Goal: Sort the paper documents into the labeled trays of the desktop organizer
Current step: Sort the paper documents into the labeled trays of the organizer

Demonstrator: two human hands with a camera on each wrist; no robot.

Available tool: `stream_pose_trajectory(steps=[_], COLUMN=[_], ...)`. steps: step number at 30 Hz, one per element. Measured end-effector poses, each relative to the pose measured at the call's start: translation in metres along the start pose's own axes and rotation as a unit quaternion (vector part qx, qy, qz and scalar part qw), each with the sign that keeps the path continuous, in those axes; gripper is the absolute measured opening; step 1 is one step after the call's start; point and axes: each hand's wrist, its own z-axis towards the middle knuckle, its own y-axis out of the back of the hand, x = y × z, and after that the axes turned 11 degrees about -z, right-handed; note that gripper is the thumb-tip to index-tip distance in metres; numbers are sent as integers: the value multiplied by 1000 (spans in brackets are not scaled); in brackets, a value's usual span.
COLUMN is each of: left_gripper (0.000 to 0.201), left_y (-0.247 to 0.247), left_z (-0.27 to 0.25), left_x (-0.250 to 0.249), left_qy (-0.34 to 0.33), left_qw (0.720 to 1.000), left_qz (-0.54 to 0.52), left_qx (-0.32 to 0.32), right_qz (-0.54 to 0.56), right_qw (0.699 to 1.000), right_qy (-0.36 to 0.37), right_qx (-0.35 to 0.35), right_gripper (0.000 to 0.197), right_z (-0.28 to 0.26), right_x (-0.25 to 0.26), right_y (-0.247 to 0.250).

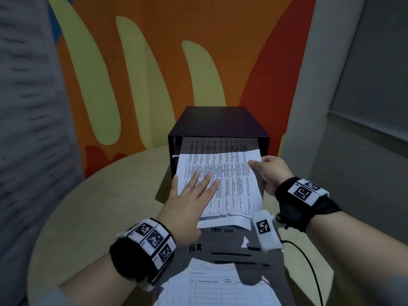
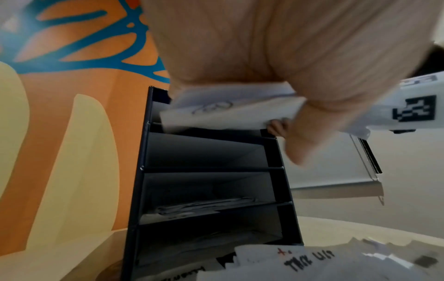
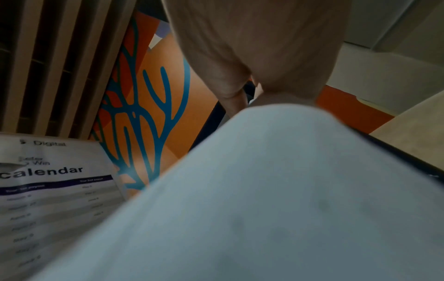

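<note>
Loose papers (image 1: 220, 281) at 6 o'clock; left hand (image 1: 189, 197) flat on printed sheet (image 1: 229, 184), right hand (image 1: 272, 174) pinching its 3 o'clock edge, at organizer (image 1: 218, 122) top slot.

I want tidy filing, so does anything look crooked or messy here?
Yes. The sheet going into the organizer's top slot sits skewed, its near edge curled. The right hand pinches its side and the left hand lies flat on it. Loose papers overlap unevenly on the table.

Round beige table (image 1: 92, 208) before an orange mural (image 1: 154, 62) — grey wall (image 1: 364, 107) rightward
</note>
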Motion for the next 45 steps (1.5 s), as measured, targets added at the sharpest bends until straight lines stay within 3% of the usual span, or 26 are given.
stream_pose_trajectory(steps=[3,7,11,13,18,22,26,29,32,37,40,42,45], left_gripper=[103,94,86,81,75,68,41,31,6,39,41,41,41], left_y=[5,13,20,24,32,39,44,49,52,57,63,64,67], left_z=[2,12,28,38,66,88,105,116,126,148,154,156,155], left_x=[-3,-3,-2,-2,1,7,12,13,18,31,34,37,38], left_qy=[18,30,45,47,62,67,70,87,112,201,211,210,218], left_qw=[1000,999,997,997,996,995,992,991,988,971,972,972,968], left_qz=[-5,-17,-34,-32,-14,-7,-6,-5,-30,-120,-105,-107,-123], left_qx=[-24,-36,-53,-60,-61,-78,-106,-103,-102,-41,-15,-2,-8], right_qz=[-16,-105,-312,-377,-500,-544,-560,-563,-569,-556,-582,-595,-575], right_qw=[999,990,940,914,833,782,759,742,757,808,801,794,802], right_qy=[25,93,138,150,236,300,331,361,320,195,134,120,164], right_qx=[12,8,-5,6,-27,-47,-22,-47,-46,7,47,49,2], right_gripper=[13,35,76,81,47,39,45,30,20,24,30,29,22], right_z=[0,1,-15,-19,-19,-16,-4,13,32,56,67,71,67], right_x=[4,5,16,18,13,10,9,10,15,31,39,40,36], right_y=[-1,-4,-6,-8,-13,-19,-24,-28,-33,-36,-40,-41,-37])
